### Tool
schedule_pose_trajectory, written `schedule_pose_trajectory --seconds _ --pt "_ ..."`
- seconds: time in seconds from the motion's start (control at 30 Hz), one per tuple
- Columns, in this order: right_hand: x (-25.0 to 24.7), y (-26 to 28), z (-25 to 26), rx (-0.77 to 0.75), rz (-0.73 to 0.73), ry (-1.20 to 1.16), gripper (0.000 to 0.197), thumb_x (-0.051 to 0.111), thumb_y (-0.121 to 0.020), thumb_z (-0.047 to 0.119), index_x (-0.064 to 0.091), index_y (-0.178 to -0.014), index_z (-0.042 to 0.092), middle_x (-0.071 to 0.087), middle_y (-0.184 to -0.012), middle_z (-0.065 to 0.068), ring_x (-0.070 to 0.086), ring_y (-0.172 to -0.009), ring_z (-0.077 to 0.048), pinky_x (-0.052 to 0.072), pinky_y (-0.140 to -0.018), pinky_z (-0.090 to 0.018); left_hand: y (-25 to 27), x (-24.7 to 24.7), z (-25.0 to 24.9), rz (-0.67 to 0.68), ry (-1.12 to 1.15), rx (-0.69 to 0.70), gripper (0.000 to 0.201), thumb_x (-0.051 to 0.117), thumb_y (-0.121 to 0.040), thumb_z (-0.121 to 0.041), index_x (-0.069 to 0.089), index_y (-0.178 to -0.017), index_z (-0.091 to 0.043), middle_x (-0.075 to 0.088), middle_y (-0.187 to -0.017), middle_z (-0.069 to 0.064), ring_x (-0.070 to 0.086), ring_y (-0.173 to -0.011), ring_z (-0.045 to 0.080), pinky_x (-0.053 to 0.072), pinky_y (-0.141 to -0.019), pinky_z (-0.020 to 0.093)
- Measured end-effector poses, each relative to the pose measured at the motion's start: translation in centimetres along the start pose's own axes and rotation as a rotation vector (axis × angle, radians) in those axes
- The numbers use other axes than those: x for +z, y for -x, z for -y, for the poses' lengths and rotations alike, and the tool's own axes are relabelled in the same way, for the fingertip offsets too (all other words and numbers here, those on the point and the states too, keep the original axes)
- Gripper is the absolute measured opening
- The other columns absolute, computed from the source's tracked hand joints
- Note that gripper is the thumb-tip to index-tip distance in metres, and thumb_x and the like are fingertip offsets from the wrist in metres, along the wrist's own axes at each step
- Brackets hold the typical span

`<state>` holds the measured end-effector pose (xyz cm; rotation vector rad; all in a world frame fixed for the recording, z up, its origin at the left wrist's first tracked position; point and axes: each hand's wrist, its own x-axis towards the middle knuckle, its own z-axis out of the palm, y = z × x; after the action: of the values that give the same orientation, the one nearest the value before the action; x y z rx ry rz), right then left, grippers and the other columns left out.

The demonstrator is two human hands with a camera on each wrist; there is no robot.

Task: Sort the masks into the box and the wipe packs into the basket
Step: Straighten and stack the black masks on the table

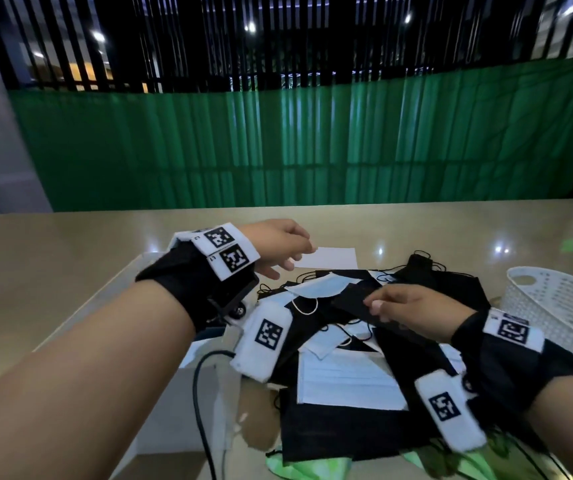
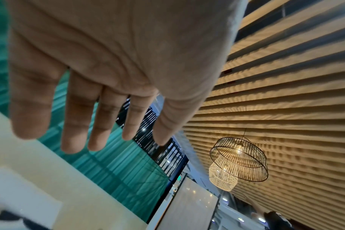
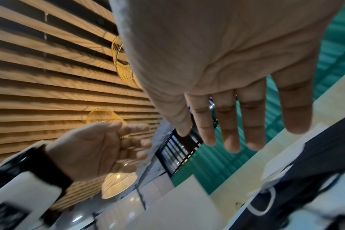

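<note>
A loose pile of flat black and pale blue pleated face masks lay on the beige glossy bench, in front of the person. The right hand hovered just above the middle of the pile, over a black mask; its fingers were straight and a little apart and held nothing. I could not tell if the fingertips touched the mask. The left hand was in the air above the far left edge of the pile, near a white rectangular card that lay flat on the bench. Its fingers were also stretched and relaxed, with nothing between them.

A white open cardboard box stood on the left of the pile, partly hidden under the left forearm. A white perforated plastic basket stood on the right, close to the pile. At the near edge, under the black masks, some light green soft packs showed; they were blurred, so what they were is not sure.

The masks overlapped too much for an exact count: at least four pale ones were visible and several black ones. There was one box and one basket.

Behind the bench hung a green ribbed curtain, with black vertical bars above it. The wrist views showed a slatted wooden ceiling and two woven pendant lamps.
</note>
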<state>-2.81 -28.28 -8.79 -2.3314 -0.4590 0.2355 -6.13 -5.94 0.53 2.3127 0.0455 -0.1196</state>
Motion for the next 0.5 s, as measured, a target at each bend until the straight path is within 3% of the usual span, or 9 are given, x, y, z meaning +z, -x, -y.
schedule_pose_trajectory --seconds 0.1,0.2,0.33,0.43,0.5 --pt "-2.2 0.8 -3.4 0.208 -0.007 -0.01 0.016 0.054 -0.094 0.027 0.061 -0.09 0.013 0.057 -0.08 -0.003 0.052 -0.071 -0.015 0.04 -0.059 -0.023 -1.8 3.6 0.1 0.055 0.116 -0.06 0.025 0.054 -0.094 -0.027 0.048 -0.116 -0.016 0.052 -0.103 0.005 0.054 -0.089 0.018 0.051 -0.084 0.034" --pt "-3.0 1.4 -6.4 0.351 0.012 0.062 0.02 0.056 -0.093 0.029 0.058 -0.085 0.011 0.057 -0.083 -0.004 0.056 -0.074 -0.016 0.045 -0.057 -0.023 -3.9 7.7 0.8 0.125 0.236 -0.171 0.033 0.057 -0.093 -0.027 0.049 -0.118 -0.008 0.05 -0.091 0.006 0.054 -0.078 0.017 0.053 -0.075 0.031" --pt "-2.6 1.7 -8.6 0.426 0.018 0.085 0.024 0.064 -0.087 0.034 0.057 -0.08 0.012 0.059 -0.074 -0.005 0.057 -0.066 -0.017 0.046 -0.055 -0.023 -6.2 11.8 1.7 0.133 0.349 -0.315 0.036 0.06 -0.09 -0.029 0.049 -0.117 -0.007 0.054 -0.085 0.006 0.056 -0.068 0.014 0.052 -0.064 0.024" --pt "-2.2 1.5 -9.2 0.451 0.057 0.119 0.029 0.066 -0.085 0.035 0.052 -0.071 0.015 0.055 -0.065 0.0 0.051 -0.053 -0.013 0.042 -0.052 -0.02 -7.7 13.5 2.2 0.174 0.421 -0.402 0.022 0.056 -0.093 -0.027 0.051 -0.093 -0.006 0.046 -0.056 0.003 0.044 -0.049 0.013 0.04 -0.043 0.02" --pt "-1.8 1.3 -9.6 0.455 0.073 0.186 0.033 0.068 -0.082 0.04 0.051 -0.067 0.017 0.053 -0.06 0.002 0.051 -0.052 -0.011 0.04 -0.051 -0.018 -8.9 14.3 2.5 0.178 0.462 -0.455 0.026 0.055 -0.094 -0.025 0.045 -0.077 -0.007 0.041 -0.048 0.003 0.039 -0.045 0.013 0.037 -0.046 0.021"
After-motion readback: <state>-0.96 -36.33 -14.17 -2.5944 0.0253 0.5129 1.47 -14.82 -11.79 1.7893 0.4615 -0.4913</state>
